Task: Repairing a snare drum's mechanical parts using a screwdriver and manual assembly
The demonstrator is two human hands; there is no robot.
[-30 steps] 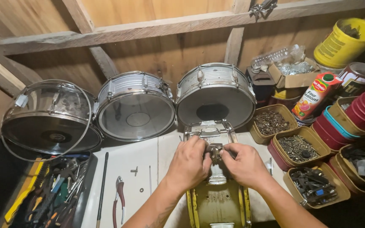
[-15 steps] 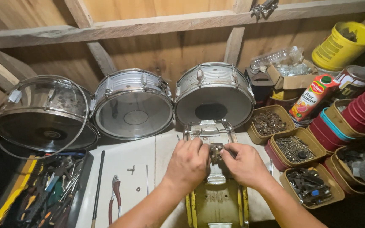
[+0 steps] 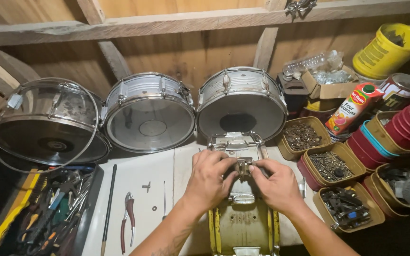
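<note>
Both hands meeting at frame center: left hand [image 3: 209, 179] & right hand [image 3: 275, 184] pinching a small metal part [image 3: 243, 167], prob. a bracket, above the yellow drum shell [image 3: 243, 225] lying on the white counter [image 3: 143, 199]; wood wall behind.

three snare drums [image 3: 148, 114] are leaning on their sides against the wooden wall across the upper middle of the frame. red-handled pliers [image 3: 127, 218] are lying on the white benchtop at lower left, beside a tray of hand tools [image 3: 48, 213]. tubs of screws [image 3: 330, 166] are sitting at right, under a yellow bucket [image 3: 387, 50] at upper right.
</note>
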